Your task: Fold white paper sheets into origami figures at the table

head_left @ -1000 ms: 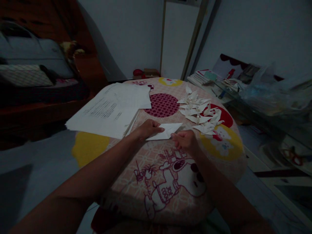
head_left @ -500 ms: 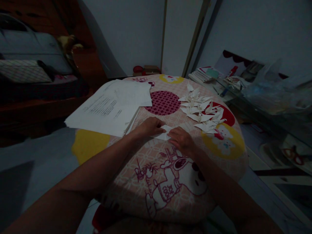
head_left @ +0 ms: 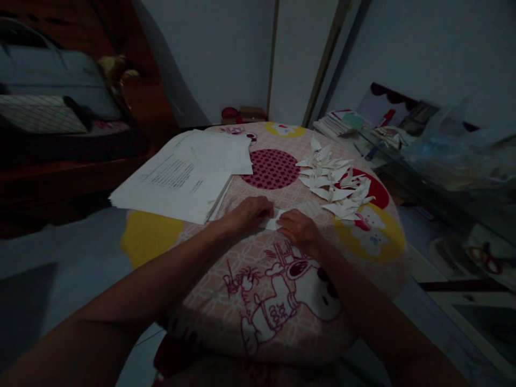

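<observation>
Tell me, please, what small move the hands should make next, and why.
Perhaps the right hand should press along the small white paper while the left hand steadies it: both hands' fingers are on it from opposite sides, with part of it showing between them, so it likely would not slip.

Folded white paper (head_left: 273, 221) lies between the hands (head_left: 299, 230).

Showing plain white on the folded paper (head_left: 271, 222) at the dial's centre, and off-white on the paper cranes (head_left: 334, 194) at two. Carrying black print over white on the paper stack (head_left: 173, 172) at ten. Spreading pale lattice across pink on the tablecloth (head_left: 212, 290), turning dark-checked maroon at twelve, red near two, yellow at three and nine, purple-outlined white at six.
</observation>
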A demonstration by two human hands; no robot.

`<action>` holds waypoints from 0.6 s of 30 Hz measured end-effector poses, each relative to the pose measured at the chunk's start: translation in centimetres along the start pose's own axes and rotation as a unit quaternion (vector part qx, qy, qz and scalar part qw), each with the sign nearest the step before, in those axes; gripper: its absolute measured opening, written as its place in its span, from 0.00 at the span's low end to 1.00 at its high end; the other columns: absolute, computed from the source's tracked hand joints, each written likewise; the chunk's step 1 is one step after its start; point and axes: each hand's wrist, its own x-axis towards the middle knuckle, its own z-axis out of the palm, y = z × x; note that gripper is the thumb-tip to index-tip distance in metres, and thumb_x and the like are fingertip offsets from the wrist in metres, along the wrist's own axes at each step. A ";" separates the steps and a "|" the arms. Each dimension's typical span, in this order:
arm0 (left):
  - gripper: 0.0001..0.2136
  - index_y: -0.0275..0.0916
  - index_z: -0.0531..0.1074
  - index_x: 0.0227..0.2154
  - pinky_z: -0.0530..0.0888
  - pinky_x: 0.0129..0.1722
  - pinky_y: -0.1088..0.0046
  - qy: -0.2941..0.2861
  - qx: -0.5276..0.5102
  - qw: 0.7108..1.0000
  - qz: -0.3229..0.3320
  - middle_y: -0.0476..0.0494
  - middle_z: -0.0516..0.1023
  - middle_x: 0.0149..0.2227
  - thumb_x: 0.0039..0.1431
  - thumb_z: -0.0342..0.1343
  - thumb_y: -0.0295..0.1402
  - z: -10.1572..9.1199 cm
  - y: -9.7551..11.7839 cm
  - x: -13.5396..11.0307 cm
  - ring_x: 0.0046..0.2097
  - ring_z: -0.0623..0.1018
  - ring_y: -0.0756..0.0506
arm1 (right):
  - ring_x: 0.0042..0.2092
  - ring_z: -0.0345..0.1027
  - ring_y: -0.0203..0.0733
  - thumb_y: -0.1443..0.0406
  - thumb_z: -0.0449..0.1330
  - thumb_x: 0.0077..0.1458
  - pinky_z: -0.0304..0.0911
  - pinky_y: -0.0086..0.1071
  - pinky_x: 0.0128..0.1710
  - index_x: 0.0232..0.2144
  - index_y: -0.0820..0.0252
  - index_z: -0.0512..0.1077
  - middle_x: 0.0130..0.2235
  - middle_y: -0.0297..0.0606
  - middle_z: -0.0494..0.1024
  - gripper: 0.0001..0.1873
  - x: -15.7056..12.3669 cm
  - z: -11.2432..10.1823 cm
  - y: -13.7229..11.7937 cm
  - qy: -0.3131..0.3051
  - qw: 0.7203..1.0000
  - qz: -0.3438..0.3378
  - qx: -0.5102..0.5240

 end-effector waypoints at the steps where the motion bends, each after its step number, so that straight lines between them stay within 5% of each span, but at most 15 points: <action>1: 0.09 0.37 0.78 0.34 0.68 0.39 0.72 -0.003 0.002 1.000 0.006 0.43 0.78 0.36 0.55 0.54 0.22 0.1 0.1 -0.1 0.36 0.75 0.48 | 0.44 0.68 0.47 0.69 0.63 0.61 0.67 0.39 0.44 0.37 0.58 0.77 0.40 0.42 0.77 0.03 0.0 0.0 0.0 -0.005 1.000 0.001 -0.005; 7: 0.06 0.37 0.77 0.36 0.69 0.39 0.72 -0.044 -0.015 0.998 0.034 0.44 0.78 0.38 0.55 0.59 0.26 -0.7 0.5 -1.4 0.38 0.76 0.47 | 0.42 0.67 0.44 0.68 0.59 0.64 0.65 0.36 0.41 0.34 0.59 0.76 0.37 0.41 0.76 0.07 0.4 -0.4 0.5 -0.034 0.999 -0.028 -0.006; 18: 0.03 0.38 0.79 0.31 0.70 0.38 0.73 0.009 -0.070 0.997 -0.028 0.46 0.78 0.34 0.53 0.61 0.28 0.1 0.3 -2.2 0.36 0.76 0.49 | 0.43 0.68 0.44 0.67 0.56 0.65 0.66 0.38 0.44 0.32 0.58 0.76 0.39 0.42 0.77 0.11 0.4 -0.5 1.1 -0.014 0.997 -0.022 0.073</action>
